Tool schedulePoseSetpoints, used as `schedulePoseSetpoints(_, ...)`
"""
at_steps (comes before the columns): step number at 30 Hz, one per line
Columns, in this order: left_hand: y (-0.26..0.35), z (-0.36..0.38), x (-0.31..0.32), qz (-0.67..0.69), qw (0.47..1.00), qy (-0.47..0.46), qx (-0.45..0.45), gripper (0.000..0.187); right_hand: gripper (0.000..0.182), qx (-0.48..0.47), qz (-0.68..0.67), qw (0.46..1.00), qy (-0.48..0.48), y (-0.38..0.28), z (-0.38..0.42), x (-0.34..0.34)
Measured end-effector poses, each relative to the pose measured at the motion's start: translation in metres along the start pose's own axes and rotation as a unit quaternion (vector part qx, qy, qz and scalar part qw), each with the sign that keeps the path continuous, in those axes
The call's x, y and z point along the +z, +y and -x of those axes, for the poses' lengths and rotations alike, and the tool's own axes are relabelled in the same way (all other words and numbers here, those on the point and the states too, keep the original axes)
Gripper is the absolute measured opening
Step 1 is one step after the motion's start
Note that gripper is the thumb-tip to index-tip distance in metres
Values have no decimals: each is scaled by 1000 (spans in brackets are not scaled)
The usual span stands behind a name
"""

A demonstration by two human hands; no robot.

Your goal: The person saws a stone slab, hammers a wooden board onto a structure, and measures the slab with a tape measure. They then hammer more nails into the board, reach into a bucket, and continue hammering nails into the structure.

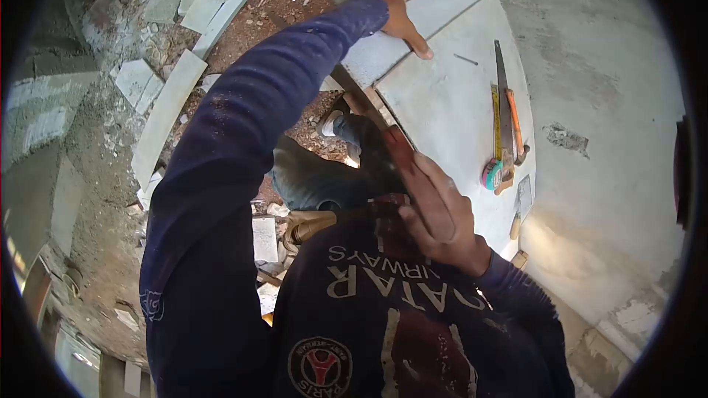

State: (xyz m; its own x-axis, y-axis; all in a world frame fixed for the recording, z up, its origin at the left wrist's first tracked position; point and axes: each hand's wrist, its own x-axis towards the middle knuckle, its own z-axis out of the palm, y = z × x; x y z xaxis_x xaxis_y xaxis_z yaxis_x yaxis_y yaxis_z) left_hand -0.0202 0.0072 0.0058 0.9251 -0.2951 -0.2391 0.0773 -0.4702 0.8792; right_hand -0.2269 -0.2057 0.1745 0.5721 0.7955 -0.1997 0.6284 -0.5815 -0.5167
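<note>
At the top, my left hand (402,26) grips a white board (369,55), its thumb stretched across the surface and the other fingers partly hidden. This board lies along a larger white panel (450,88). Close to my chest, my right hand (450,225) is wrapped around the reddish-brown handle of a handsaw (414,184). Its narrow dark blade runs forward and left, crossing by the near end of the white board; motion blurs its details. Beneath the blade, my legs and a shoe (330,124) show in part.
On the panel's right side lie another saw (502,66), a tape measure (492,175), an orange-handled hammer (514,118) and a scraper (522,203). A loose nail (465,59) rests near my left thumb. Rubble and broken white slabs (169,114) cover the floor at left. A concrete wall (597,103) stands at right.
</note>
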Motion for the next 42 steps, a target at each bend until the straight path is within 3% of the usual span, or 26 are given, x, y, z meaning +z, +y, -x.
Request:
schedulePoseSetpoints(5,-1,-1,-2,12,1000,-7,0,139,74,-18,49,999,0,-21,-9,12)
schedulePoseSetpoints(7,-1,2,-6,18,1000,-20,8,149,76,-46,41,998,16,-19,-8,16)
schedulePoseSetpoints(9,1,4,-4,7,1000,-19,-6,150,82,74,-150,986,5,-22,-3,21)
schedulePoseSetpoints(13,3,5,-4,-10,1000,4,-9,140,83,43,-132,990,21,-22,-4,31)
schedulePoseSetpoints(16,-2,2,-3,-2,1000,-2,-7,141,88,90,-77,991,-57,-8,-2,16)
schedulePoseSetpoints(18,-3,1,-2,10,1000,-4,-10,142,80,107,-380,917,46,24,0,-13)
schedulePoseSetpoints(22,-1,4,-1,2,1000,4,-26,142,72,59,-289,955,-41,23,-3,-24)
schedulePoseSetpoints(24,1,6,0,10,1000,0,-29,142,65,78,-351,932,43,9,-4,-15)
schedulePoseSetpoints(25,2,6,-1,14,999,-2,-29,143,67,121,-300,946,-7,3,-8,-37)
schedulePoseSetpoints(31,-4,3,1,49,999,-7,-4,145,59,207,-299,931,-39,-53,29,-136)
schedulePoseSetpoints(33,-2,0,-3,27,1000,-6,-10,144,52,151,-344,926,24,-62,6,-123)
schedulePoseSetpoints(34,0,0,0,3,1000,-9,-11,143,51,99,-184,976,-54,-37,-13,-102)
schedulePoseSetpoints(35,8,4,11,10,1000,-28,-4,143,49,60,-22,990,-126,-16,-24,-74)
schedulePoseSetpoints(37,9,10,-5,-15,999,-3,-28,142,53,182,-305,935,0,-15,-55,-34)
schedulePoseSetpoints(40,-2,3,-1,36,999,3,15,142,60,120,-249,961,-3,12,-33,-28)
schedulePoseSetpoints(42,2,4,-9,26,1000,11,4,143,59,133,-292,946,45,2,-25,-19)
